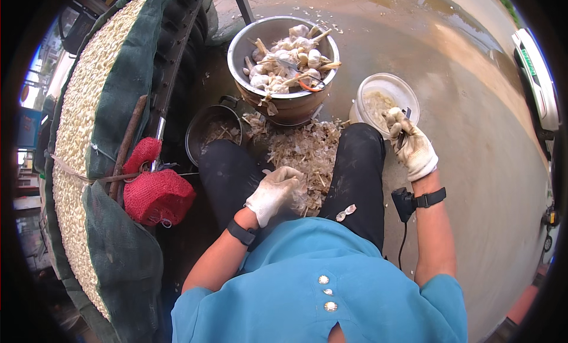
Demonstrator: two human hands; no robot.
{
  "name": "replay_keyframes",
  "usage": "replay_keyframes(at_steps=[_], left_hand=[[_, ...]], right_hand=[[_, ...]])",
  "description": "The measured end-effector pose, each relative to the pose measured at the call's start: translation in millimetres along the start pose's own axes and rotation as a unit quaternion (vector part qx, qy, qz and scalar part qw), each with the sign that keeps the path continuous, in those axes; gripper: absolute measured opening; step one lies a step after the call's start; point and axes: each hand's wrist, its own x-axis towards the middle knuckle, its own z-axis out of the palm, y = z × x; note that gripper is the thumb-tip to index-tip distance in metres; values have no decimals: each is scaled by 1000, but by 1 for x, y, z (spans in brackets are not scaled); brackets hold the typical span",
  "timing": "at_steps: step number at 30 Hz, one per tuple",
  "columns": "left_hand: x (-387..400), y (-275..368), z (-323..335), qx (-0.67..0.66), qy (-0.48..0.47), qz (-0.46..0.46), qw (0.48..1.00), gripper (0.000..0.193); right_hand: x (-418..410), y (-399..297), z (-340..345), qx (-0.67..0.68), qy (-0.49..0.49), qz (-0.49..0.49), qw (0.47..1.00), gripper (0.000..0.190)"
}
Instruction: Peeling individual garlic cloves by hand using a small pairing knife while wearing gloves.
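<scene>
My right hand (412, 147), in a soiled white work glove, grips a small knife (407, 113) beside the rim of a white plastic bucket (385, 81). Peeled garlic cloves (377, 104) lie inside that bucket. Whether a clove is also between those gloved fingers is unclear. Over my lap, my gloved left hand (276, 190) has its fingers curled, with blurred papery garlic skins (300, 198) just by them; I cannot tell if it holds any. Ahead stands a metal basin (235, 54) heaped with garlic bulbs (288, 54). An orange-handled tool (308, 86) rests on the bulbs.
Garlic skins (310, 143) pile up on the ground between my knees. A dark pot (191, 136) with scraps stands by my left knee. At left, a green mesh cloth (122, 263) holds many pale cloves (80, 143), beside a red net bag (159, 196). A vehicle (534, 76) is far right.
</scene>
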Motion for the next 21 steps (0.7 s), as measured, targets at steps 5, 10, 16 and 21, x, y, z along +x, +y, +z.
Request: replay_keyframes(at_steps=[5, 10, 16, 21], left_hand=[[-14, 27, 9, 58, -14, -78, 995, 27], [-7, 27, 10, 126, -37, 12, 991, 27], [3, 19, 3, 60, -19, -46, 997, 28], [-3, 29, 11, 69, 2, -60, 996, 27]], right_hand=[[-23, 6, -3, -182, 88, 14, 979, 23], [-78, 50, 24, -654, -15, 67, 753, 37], [-113, 75, 43, -903, -170, 55, 391, 46], [-101, 91, 56, -920, -213, 154, 290, 40]])
